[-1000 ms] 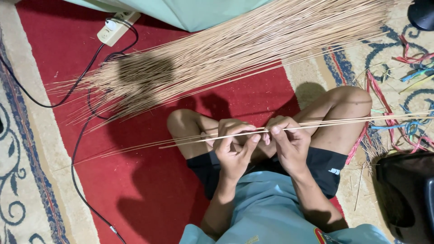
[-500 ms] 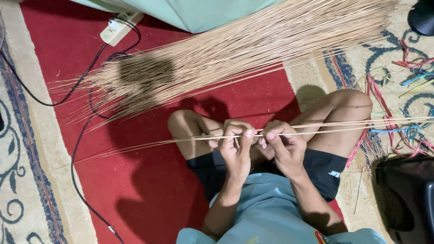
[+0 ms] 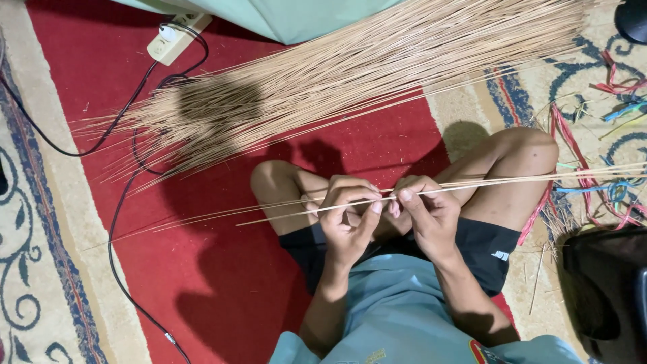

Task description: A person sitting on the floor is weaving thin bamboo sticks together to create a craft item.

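The thin sticks (image 3: pixel 431 192) have barely shifted, and both hands, left hand (image 3: pixel 347 219) and right hand (image 3: pixel 428 216), remain pinched closed on them.

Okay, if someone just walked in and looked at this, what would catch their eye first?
Probably the big fan of thin tan sticks spread across the red carpet at the top. Next, the two hands at the centre: left hand and right hand pinch a few long sticks that run out to both sides above the crossed legs.
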